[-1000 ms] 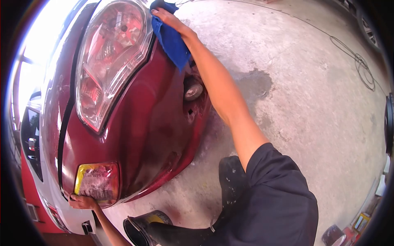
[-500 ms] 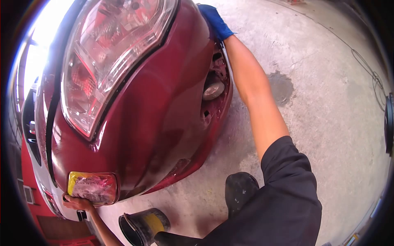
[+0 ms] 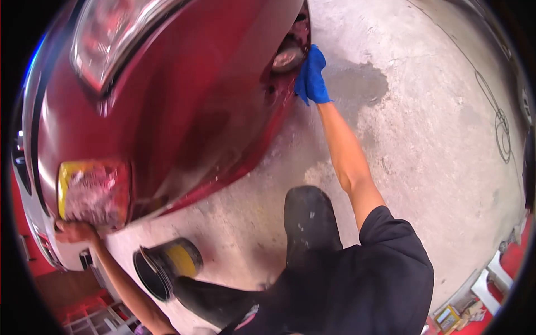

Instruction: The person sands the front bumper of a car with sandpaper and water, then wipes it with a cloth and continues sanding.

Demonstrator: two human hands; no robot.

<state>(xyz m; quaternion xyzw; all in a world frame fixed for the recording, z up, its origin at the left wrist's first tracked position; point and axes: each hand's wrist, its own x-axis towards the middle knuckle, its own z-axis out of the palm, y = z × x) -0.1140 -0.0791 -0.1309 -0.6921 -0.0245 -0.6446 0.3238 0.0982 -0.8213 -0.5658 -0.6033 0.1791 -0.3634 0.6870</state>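
Observation:
The dark red front bumper point(image 3: 195, 100) of a car fills the upper left, with a clear headlight point(image 3: 111, 39) at its top. My right hand point(image 3: 314, 75) is at the bumper's right edge beside a round fog lamp point(image 3: 288, 58), covered by a blue cloth or glove; its fingers are hidden. At the lower left, my left hand point(image 3: 75, 231) touches the bumper's edge just below a taped rectangular patch point(image 3: 95, 192) with yellow, pink and handwriting. Its fingers are too blurred to tell how they are bent.
A black bucket with a yellow patch point(image 3: 181, 261) stands on the concrete floor point(image 3: 424, 167), left of my legs. A thin looped cable point(image 3: 502, 134) lies at the far right. White chair legs point(image 3: 486, 290) and small items show at the lower right.
My right hand has moved along the bumper's edge from the top toward me, down to beside the fog lamp. My left hand stays by the patch. The view has shifted.

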